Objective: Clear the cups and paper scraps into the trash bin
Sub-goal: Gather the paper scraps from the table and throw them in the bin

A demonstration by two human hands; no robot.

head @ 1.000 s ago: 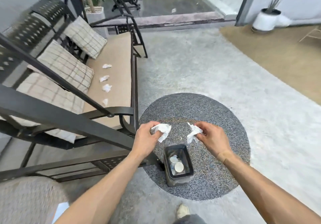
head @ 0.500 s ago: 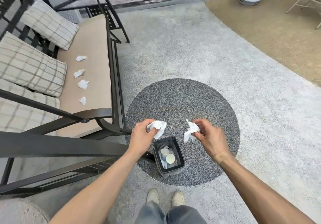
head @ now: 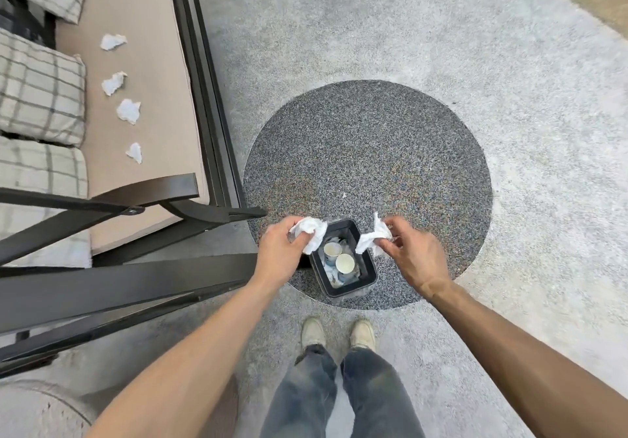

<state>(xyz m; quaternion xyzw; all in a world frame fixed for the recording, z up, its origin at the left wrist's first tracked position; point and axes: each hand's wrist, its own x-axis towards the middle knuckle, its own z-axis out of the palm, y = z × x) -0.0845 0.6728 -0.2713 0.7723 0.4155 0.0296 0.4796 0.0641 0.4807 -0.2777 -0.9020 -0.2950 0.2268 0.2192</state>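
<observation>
Over the last second the person has stepped up to the trash bin (head: 343, 257), now low in the centre; both wads sit nearer its mouth, so dropping looks imminent. The bench (head: 142, 104) at upper left bears four paper scraps (head: 128, 111). The left hand (head: 280, 249) grips a wad (head: 311, 230); the right hand (head: 413, 254) pinches another wad (head: 375, 239). Cups (head: 345, 262) lie inside. Nothing blocks the opening.

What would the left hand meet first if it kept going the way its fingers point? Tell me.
Likely the trash bin: the left hand, gripping a crumpled paper scrap, points toward the bin's near rim. Its height above the rim is unclear, so it may pass over the opening.
</observation>
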